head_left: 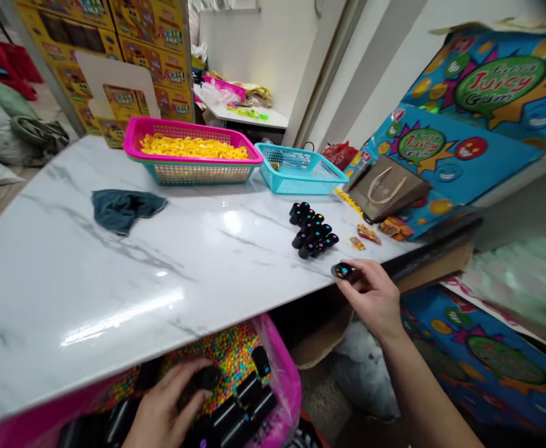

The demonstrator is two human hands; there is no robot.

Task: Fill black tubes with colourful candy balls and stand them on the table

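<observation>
My right hand [373, 295] is closed around a small black canister [342, 270] at the table's front edge; a blue dot shows on its end. Just beyond it, a cluster of several similar black canisters [314, 230], with coloured dots on their ends, stands on the tabletop. Below the table edge, my left hand [173, 398] curls its fingers and thumb around another black canister [206, 378]. That hand is over a pink tub [289, 367] of small multicoloured candy balls [235, 351]. More black canisters [238, 417] lie on the balls around it.
On the white marbled table [198, 255] are a pink basket [130, 140] of yellow rings, a turquoise basket [301, 186] and a dark blue cloth [126, 208]. A brown paper bag [389, 186] and blue gum boxes [445, 146] stand right. Yellow boxes [161, 56] stack behind.
</observation>
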